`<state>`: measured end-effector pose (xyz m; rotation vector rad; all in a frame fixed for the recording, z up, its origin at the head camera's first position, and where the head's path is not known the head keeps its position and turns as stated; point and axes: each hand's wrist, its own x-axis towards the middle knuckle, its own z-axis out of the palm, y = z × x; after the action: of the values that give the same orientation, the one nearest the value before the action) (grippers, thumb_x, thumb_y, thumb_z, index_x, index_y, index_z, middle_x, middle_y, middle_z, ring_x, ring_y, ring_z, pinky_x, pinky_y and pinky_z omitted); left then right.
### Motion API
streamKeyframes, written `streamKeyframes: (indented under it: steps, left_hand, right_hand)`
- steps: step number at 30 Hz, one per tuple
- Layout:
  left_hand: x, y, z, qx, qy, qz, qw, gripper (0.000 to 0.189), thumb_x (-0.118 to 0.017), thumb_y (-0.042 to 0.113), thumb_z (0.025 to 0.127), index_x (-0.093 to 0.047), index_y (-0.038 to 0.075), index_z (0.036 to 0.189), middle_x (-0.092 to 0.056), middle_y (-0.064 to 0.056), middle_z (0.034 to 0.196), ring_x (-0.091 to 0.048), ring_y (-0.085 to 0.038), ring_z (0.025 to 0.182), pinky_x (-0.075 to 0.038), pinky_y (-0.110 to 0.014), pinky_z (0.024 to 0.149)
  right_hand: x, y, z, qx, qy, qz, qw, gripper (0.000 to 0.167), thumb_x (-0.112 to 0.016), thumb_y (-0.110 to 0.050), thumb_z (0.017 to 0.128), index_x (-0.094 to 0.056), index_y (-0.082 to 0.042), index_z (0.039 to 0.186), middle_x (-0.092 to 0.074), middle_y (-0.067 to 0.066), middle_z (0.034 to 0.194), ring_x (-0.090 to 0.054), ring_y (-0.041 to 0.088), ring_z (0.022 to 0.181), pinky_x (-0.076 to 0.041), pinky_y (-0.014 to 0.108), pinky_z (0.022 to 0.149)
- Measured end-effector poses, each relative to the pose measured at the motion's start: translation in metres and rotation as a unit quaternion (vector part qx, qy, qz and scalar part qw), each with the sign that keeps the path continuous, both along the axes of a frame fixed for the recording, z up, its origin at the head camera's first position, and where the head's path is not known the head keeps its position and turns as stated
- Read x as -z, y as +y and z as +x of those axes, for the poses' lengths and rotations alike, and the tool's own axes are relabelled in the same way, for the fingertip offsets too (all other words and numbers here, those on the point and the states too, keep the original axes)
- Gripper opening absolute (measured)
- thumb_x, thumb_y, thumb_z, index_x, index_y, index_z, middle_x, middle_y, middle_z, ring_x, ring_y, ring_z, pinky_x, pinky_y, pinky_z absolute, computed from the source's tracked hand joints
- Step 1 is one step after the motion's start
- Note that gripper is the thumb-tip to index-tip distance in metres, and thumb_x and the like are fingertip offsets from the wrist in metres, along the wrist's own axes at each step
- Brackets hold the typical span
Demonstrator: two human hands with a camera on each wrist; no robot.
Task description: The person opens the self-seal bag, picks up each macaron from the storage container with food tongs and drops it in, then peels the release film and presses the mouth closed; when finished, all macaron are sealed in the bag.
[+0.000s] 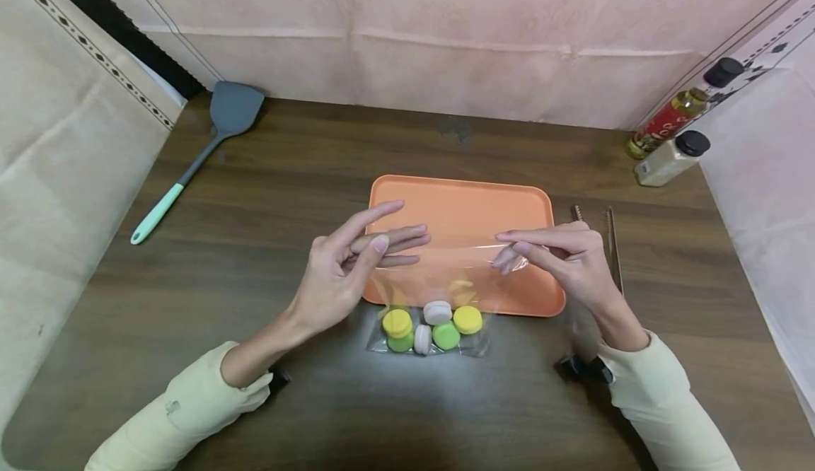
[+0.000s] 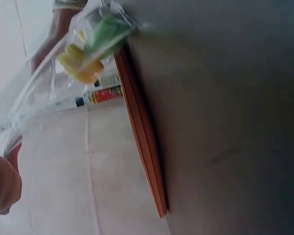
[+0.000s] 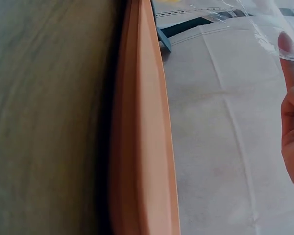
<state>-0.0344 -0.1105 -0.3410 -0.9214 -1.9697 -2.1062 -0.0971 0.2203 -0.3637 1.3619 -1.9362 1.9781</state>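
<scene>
A clear plastic bag (image 1: 439, 280) stands between my hands, its mouth upward. Low in it lie several round, macaron-like pieces: yellow (image 1: 467, 320), green (image 1: 446, 335) and white (image 1: 437, 312). My left hand (image 1: 340, 276) holds the left side of the mouth near the thumb, its other fingers stretched out. On the opposite side, my right hand (image 1: 567, 255) pinches the rim between thumb and fingers, some fingertips showing through the plastic. An orange tray (image 1: 465, 202) lies flat behind the bag, partly covered by it. In the left wrist view the plastic stretches up from my left hand (image 2: 5, 186).
A grey spatula (image 1: 235, 107) with a mint handle lies at the left. At the far right are an oil bottle with a red label (image 1: 665, 124) and a black-capped shaker (image 1: 665, 163). Thin metal tongs (image 1: 613, 252) lie beside the tray, partly behind my right hand.
</scene>
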Motion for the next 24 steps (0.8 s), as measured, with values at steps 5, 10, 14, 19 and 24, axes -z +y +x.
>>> streamKeyframes:
  steps: [5, 10, 14, 19, 24]
  left_hand:
    - [0.002, -0.01, -0.01, 0.018, 0.039, -0.049, 0.9979, 0.038, -0.055, -0.005, 0.112, -0.054, -0.012, 0.149, -0.076, -0.03, 0.125, -0.079, -0.032, 0.114, -0.066, -0.037, 0.087]
    - [0.003, -0.021, -0.026, 0.024, 0.167, -0.125, 0.9776, 0.028, -0.063, -0.008, 0.107, -0.07, -0.009, 0.133, -0.082, -0.022, 0.113, -0.083, -0.027, 0.098, -0.039, -0.012, 0.05]
    - [0.006, -0.031, -0.034, 0.019, 0.224, -0.173, 0.9589, 0.038, -0.065, -0.014, 0.099, -0.075, -0.002, 0.134, -0.083, -0.016, 0.111, -0.059, -0.003, 0.054, -0.025, -0.017, 0.047]
    - [0.009, -0.039, -0.04, 0.058, 0.248, -0.195, 0.9471, 0.05, -0.061, -0.024, 0.089, -0.077, -0.002, 0.131, -0.083, -0.015, 0.114, -0.026, -0.003, 0.053, -0.025, -0.019, 0.049]
    - [0.009, -0.041, -0.044, 0.124, 0.246, -0.186, 0.9433, 0.048, -0.059, -0.026, 0.09, -0.078, -0.003, 0.128, -0.081, -0.016, 0.122, -0.034, -0.002, 0.058, -0.027, -0.018, 0.051]
  right_hand:
    - [0.007, 0.001, -0.005, -0.029, 0.02, -0.028, 0.999, 0.02, -0.069, 0.003, 0.105, -0.076, 0.018, 0.117, -0.084, 0.013, 0.105, -0.081, 0.012, 0.083, -0.053, 0.017, 0.061]
    - [0.012, 0.008, -0.01, -0.035, 0.051, -0.036, 0.9974, 0.019, -0.07, -0.006, 0.107, -0.082, 0.009, 0.113, -0.083, 0.006, 0.116, -0.071, 0.002, 0.076, -0.032, 0.02, 0.048]
    - [0.012, 0.009, -0.012, -0.075, 0.049, -0.041, 0.9951, 0.019, -0.07, -0.005, 0.107, -0.081, 0.01, 0.11, -0.083, 0.008, 0.117, -0.08, 0.011, 0.099, -0.047, 0.02, 0.06]
    - [0.008, 0.003, -0.012, -0.16, 0.041, -0.092, 0.982, 0.02, -0.067, 0.0, 0.107, -0.078, 0.016, 0.104, -0.083, 0.017, 0.109, -0.08, 0.022, 0.1, -0.061, 0.027, 0.089]
    - [0.003, -0.002, -0.012, -0.213, 0.032, -0.119, 0.9692, 0.016, -0.065, 0.006, 0.106, -0.076, 0.016, 0.1, -0.081, 0.024, 0.098, -0.08, 0.03, 0.095, -0.064, 0.033, 0.089]
